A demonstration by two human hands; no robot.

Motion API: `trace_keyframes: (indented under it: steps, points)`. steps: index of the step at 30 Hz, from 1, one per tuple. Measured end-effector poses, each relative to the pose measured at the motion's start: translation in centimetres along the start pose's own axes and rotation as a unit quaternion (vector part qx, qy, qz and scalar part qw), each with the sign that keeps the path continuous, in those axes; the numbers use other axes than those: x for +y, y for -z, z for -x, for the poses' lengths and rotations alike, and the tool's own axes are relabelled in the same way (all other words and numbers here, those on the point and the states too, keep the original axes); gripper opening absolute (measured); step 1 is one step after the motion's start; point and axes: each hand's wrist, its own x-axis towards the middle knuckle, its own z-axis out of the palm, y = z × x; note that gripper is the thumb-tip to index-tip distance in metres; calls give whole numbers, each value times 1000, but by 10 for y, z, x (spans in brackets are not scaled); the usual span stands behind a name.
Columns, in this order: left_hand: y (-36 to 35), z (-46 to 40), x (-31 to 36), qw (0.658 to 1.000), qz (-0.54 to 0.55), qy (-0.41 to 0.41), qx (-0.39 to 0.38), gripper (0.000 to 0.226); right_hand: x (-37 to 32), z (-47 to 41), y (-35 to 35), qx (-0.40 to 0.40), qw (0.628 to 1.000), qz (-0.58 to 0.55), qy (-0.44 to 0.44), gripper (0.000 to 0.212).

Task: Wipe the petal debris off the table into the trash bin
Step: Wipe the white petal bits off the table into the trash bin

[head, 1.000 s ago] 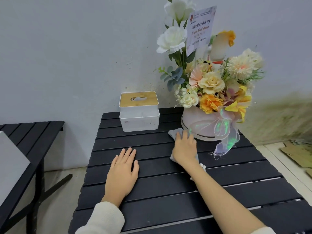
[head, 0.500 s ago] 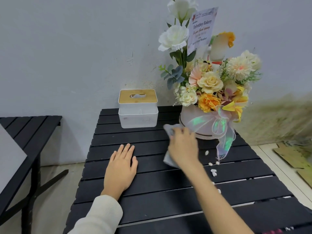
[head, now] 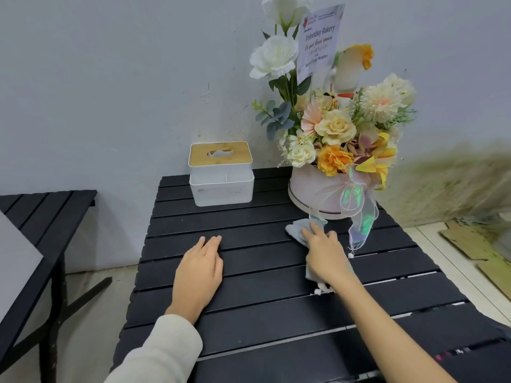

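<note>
Item: slatted black table (head: pixel 249 313), wipe in hand, 2 hands on the top.

Left to right: left hand (head: pixel 197 275) lies flat on the slats, fingers straight, holding nothing, and steadies the table; white tissue box (head: pixel 221 178) stands at the back edge; right hand (head: pixel 325 251) presses a pale blue cloth (head: pixel 294 229) flat to the top, fingers extended over it, just in front of the flower arrangement (head: pixel 331 150) and touching its trailing ribbon (head: pixel 359 222). Petal debris (head: pixel 318 291): small white bits at the cloth's near edge by the wrist, 1 more beside the ribbon end. Trash bin: not in view. Handling advice: keep the cloth flat, draw the bits together in 1 direction along the slats, since the gaps could swallow them, and stay clear of the ribbon.
</note>
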Motion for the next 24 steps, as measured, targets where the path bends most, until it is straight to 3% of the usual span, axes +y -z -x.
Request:
trace_keyframes:
  steps: [4, 10, 15, 18, 24]
  points:
    - [16, 9, 8, 997, -26, -40, 54, 35, 16, -4, 31, -18, 995, -90, -45, 40]
    - [25, 40, 54, 994, 63, 43, 79, 36, -47, 68, 13, 72, 992, -100, 38, 32]
    - [11, 75, 112, 979, 159, 127, -6, 32, -49, 94, -21, 65, 989, -109, 71, 36]
    - [-3, 87, 115, 991, 82, 94, -53, 48, -26, 91, -18, 54, 991, -93, 74, 52]
    - [-13, 82, 113, 994, -32, 72, -74, 62, 82, 110, -7, 139, 983, -101, -67, 59]
